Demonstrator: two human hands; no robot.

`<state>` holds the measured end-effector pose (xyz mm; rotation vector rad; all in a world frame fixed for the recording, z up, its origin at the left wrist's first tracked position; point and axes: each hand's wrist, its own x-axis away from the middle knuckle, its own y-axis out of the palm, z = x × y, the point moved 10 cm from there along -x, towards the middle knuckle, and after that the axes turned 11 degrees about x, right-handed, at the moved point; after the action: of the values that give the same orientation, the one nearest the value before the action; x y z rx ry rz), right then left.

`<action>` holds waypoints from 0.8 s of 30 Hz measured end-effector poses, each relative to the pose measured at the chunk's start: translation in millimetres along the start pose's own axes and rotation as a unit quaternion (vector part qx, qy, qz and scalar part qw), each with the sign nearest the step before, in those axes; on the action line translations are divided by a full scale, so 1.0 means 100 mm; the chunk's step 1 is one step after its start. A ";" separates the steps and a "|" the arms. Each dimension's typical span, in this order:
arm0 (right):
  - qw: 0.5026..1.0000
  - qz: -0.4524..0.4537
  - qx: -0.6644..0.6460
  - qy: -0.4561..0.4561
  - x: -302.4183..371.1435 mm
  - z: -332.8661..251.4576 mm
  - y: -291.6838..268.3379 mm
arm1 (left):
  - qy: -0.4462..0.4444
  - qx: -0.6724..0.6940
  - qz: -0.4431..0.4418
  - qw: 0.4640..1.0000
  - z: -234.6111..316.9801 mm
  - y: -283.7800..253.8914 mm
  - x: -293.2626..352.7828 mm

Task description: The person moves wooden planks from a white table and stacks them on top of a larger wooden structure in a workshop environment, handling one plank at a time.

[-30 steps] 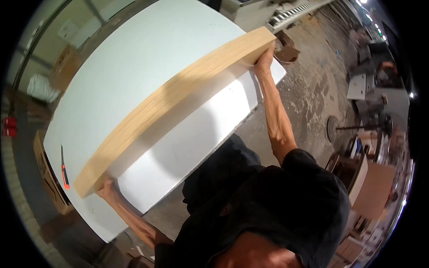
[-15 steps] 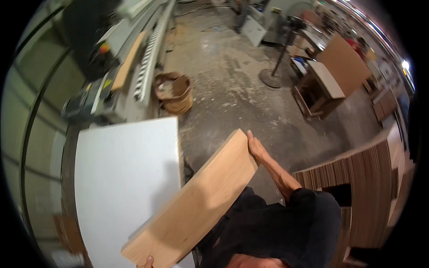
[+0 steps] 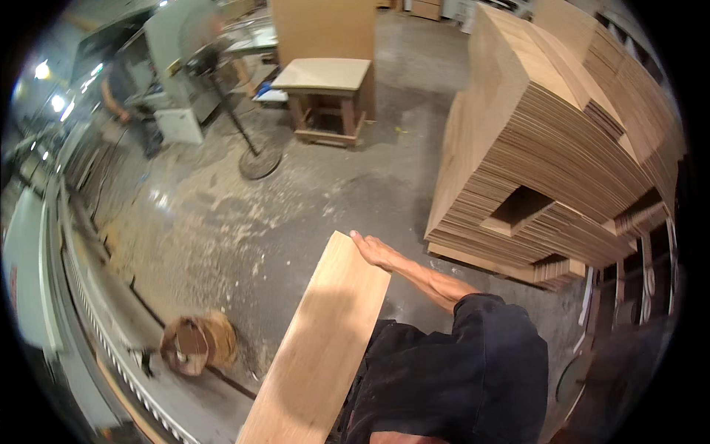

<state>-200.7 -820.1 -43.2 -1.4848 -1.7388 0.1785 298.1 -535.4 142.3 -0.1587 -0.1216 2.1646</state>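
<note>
A long, light wooden board (image 3: 318,333) slants across the lower middle, in front of my dark shirt. My right hand (image 3: 376,251) grips its far end, the thumb at the top corner and the other fingers hidden beneath. The near end of the board runs out past the lower edge of the picture. My left hand is out of sight there, so I cannot see what it does.
Tall stacks of brown panels (image 3: 510,170) stand at the right. A small wooden table (image 3: 325,74) and a round-based stand (image 3: 260,163) are ahead. At the lower left, an open sack (image 3: 198,344) sits beside a long machine (image 3: 81,296). Another person (image 3: 122,111) stands far left.
My view has swung to the right, bringing the panel stacks fully in. The board has turned with me, its near end and my left hand leaving the picture. The white panel is gone from view.
</note>
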 end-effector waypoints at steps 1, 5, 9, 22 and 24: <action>0.999 0.030 -0.002 0.012 -0.10 0.06 -0.19 | -0.002 0.007 -0.023 1.000 0.04 0.20 -0.28; 0.991 0.099 -0.040 0.077 -0.39 0.38 -0.87 | -0.015 0.034 -0.115 0.993 0.09 1.12 -1.34; 0.974 0.172 -0.075 0.131 -0.42 0.66 -1.46 | -0.048 0.056 -0.197 0.978 0.00 1.98 -2.16; 0.828 0.540 -0.088 0.121 -0.19 0.25 -3.60 | -0.126 0.141 -0.440 0.878 -0.09 5.44 -4.61; 0.816 0.550 -0.019 0.178 0.19 -0.12 -3.98 | -0.117 0.167 -0.469 0.860 0.11 6.03 -4.98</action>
<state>-493.3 -925.3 205.7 -2.2233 -0.4209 0.4186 84.4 -1286.4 97.7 0.3162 0.0418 1.1839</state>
